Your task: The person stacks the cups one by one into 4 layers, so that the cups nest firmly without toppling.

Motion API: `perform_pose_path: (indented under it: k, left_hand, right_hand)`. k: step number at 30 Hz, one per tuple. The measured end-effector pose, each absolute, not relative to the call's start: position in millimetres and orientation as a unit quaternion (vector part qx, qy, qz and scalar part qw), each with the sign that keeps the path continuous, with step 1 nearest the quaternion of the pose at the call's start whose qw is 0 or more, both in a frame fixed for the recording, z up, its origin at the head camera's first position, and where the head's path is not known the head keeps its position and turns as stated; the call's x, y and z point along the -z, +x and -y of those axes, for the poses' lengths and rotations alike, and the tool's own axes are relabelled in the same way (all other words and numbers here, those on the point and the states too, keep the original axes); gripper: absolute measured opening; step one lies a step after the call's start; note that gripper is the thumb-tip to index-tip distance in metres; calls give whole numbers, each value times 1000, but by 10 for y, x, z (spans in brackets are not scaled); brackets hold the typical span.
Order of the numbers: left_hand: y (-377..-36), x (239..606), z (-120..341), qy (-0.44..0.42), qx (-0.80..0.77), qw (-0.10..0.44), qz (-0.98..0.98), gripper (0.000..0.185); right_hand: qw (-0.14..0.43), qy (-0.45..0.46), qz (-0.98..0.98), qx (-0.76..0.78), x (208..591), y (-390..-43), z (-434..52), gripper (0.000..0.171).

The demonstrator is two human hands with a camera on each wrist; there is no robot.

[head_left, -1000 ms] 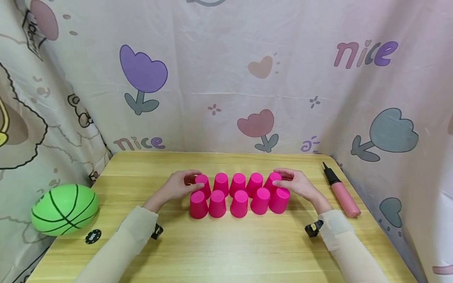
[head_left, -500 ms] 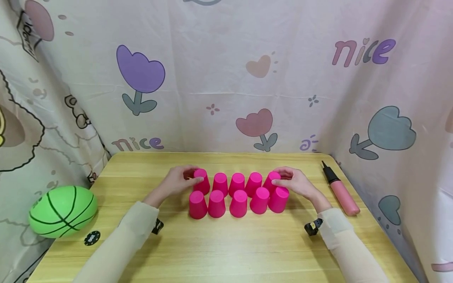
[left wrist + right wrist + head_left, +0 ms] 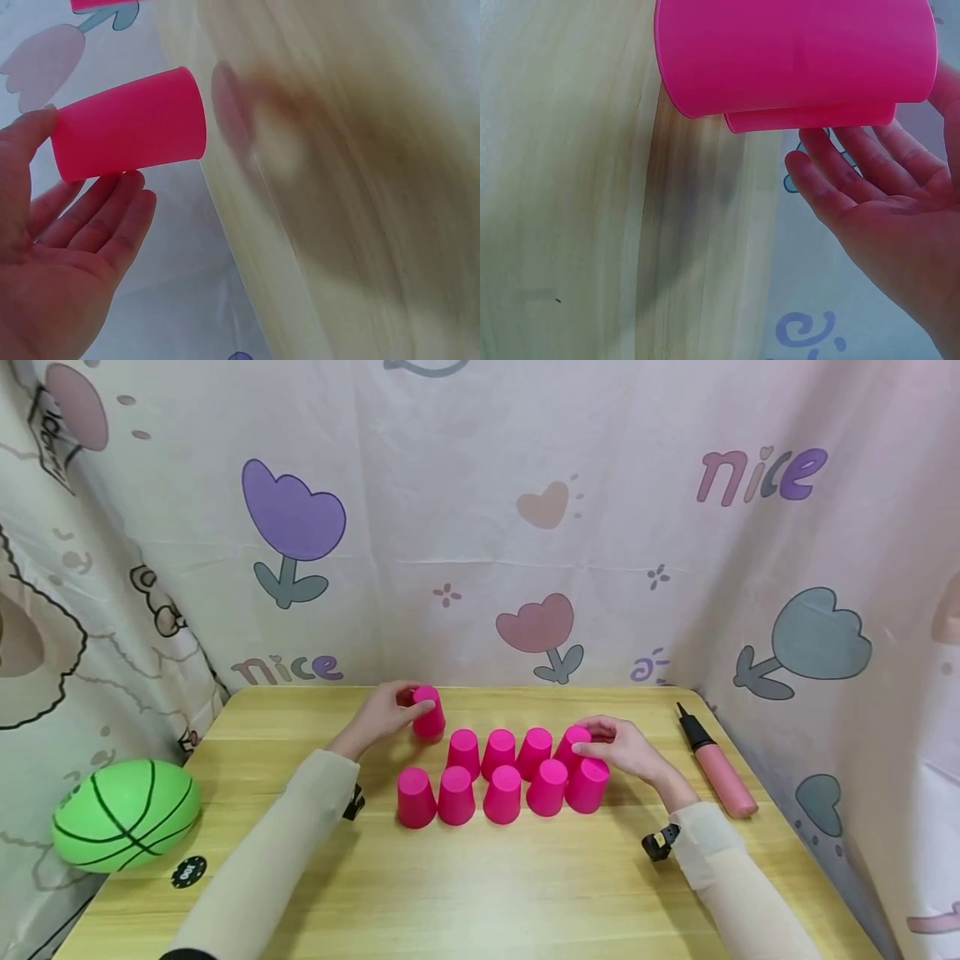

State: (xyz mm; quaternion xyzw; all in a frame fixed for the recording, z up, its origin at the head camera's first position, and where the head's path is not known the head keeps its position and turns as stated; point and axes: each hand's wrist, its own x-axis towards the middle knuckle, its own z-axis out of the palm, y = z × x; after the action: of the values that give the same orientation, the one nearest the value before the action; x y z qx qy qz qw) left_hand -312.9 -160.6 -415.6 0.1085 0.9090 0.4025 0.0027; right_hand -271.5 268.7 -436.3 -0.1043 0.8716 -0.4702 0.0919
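Note:
My left hand (image 3: 381, 717) grips an upside-down pink plastic cup (image 3: 429, 714) between thumb and fingers, behind and left of the other cups. In the left wrist view this cup (image 3: 131, 124) hangs clear of the wooden table, its shadow falling on the surface. My right hand (image 3: 628, 749) holds the rightmost back-row pink cup (image 3: 571, 743) at its side, thumb in front and fingers behind. That cup shows only partly in the right wrist view, behind a nearer front-row cup (image 3: 795, 52). Several more upside-down pink cups (image 3: 502, 793) stand in two rows between the hands.
A green ball (image 3: 126, 816) with black lines sits at the table's left edge, near a black chip (image 3: 189, 872). Along the right edge lies a pink hand pump (image 3: 723, 774) with a black nozzle. A printed curtain (image 3: 435, 510) hangs behind the wooden table (image 3: 480, 889).
My left hand has taken the leftmost back-row cup, lifted it and carried it backward, out of its row. My right hand keeps its hold, hardly moving.

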Motion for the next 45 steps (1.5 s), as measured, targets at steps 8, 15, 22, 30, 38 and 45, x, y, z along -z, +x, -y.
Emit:
perform_pose_path:
  k: [8, 15, 22, 30, 38, 45]
  left_hand:
    - [-3335, 4237, 1559, 108, -390, -20, -914, 51]
    - [-3441, 4310, 1576, 90, -403, -18, -911, 48]
    - [-3457, 4331, 1605, 79, -400, -12, -913, 50]
    - [-3474, 4332, 1587, 68, -402, -1, -913, 52]
    - [-3480, 4326, 1590, 61, -397, 5, -916, 56]
    - [-3475, 4289, 1562, 37, -402, 22, -915, 56]
  right_hand:
    - [96, -113, -868, 473, 4263, -2645, -2638, 51]
    - [99, -106, -872, 467, 4176, -2607, -2588, 48]
    - [87, -108, -878, 458, 4335, -2709, -2653, 50]
    - [80, -111, -885, 445, 4298, -2696, -2647, 51]
    - [47, -118, -895, 428, 4152, -2795, -2624, 54]
    - [33, -120, -897, 425, 3929, -2949, -2506, 59]
